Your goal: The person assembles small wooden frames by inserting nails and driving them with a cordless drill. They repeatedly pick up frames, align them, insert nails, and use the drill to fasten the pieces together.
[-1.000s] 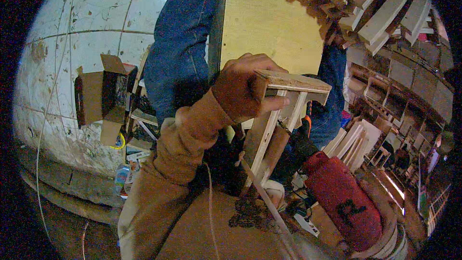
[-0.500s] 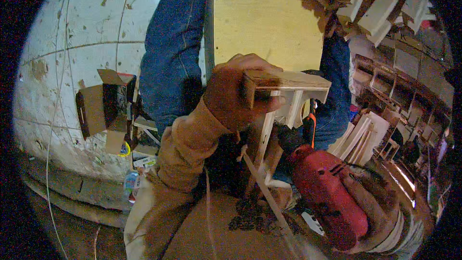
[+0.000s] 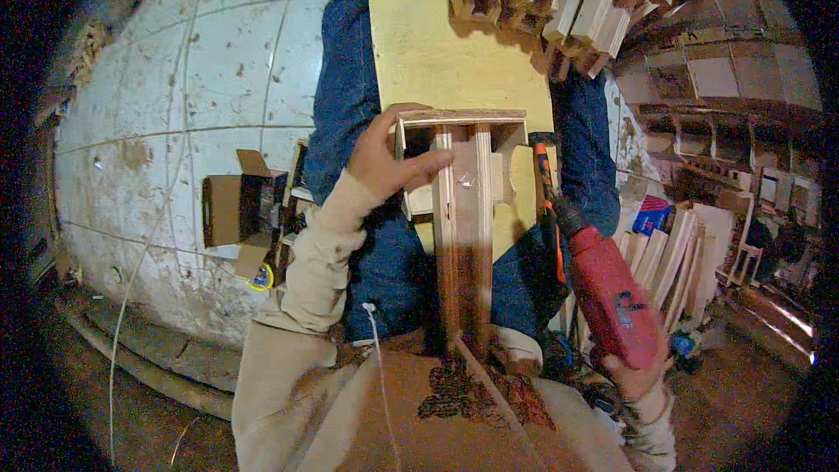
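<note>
A wooden assembly (image 3: 463, 210), two long parallel rails joined to a shallow box-like end, extends from the yellow board (image 3: 454, 44) back toward my body. My left hand (image 3: 384, 153) is closed around the left corner of its end piece, thumb on the near side by a rail and fingers over the far edge. Off to the right, my right hand (image 3: 634, 376) grips a red power drill (image 3: 616, 297). The drill's black chuck points forward and left, apart from the wood. Its handle is mostly hidden.
An orange-and-black tool (image 3: 546, 175) lies right of the assembly. Stacked wooden pieces (image 3: 594, 9) stand at the far right, with more wood strips (image 3: 669, 249) on the right. An opened cardboard box (image 3: 232, 210) sits on the pale tiled floor (image 3: 140, 175) at left.
The wooden assembly has come down from a raised, tilted pose, and its rails now show from above. My right hand has drawn the drill away from it to the right.
</note>
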Demonstrator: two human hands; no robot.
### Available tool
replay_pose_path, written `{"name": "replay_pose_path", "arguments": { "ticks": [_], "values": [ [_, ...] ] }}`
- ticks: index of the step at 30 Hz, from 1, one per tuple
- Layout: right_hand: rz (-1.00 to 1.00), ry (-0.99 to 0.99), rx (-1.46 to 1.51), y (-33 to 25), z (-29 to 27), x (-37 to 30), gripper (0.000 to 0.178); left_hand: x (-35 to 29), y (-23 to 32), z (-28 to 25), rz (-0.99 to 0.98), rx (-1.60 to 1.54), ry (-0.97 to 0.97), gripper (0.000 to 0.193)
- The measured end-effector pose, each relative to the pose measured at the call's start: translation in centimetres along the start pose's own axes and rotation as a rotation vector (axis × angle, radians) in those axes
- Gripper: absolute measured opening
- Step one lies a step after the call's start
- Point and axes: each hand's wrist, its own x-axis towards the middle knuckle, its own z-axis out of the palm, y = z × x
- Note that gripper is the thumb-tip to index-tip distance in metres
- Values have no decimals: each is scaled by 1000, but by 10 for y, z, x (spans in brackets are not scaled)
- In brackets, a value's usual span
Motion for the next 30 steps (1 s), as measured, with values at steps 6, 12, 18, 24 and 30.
{"name": "replay_pose_path", "arguments": {
  "ticks": [6,12,18,24,30],
  "values": [
    [-132,176,-53,158,76,-2,67,-57,-23,-111,-113,242,754,37],
    [175,48,142,215,122,5,53,-117,-57,-193,-743,1293,468,26],
    [-177,-93,-133,140,118,34,57,-94,-89,-195,-790,1319,252,26],
    [-113,-144,-481,0,144,93,85,-85,-104,-188,-789,1333,168,25],
    [-103,-84,-586,-30,168,137,99,-85,-107,-181,-774,1345,130,24]
  ]
}}
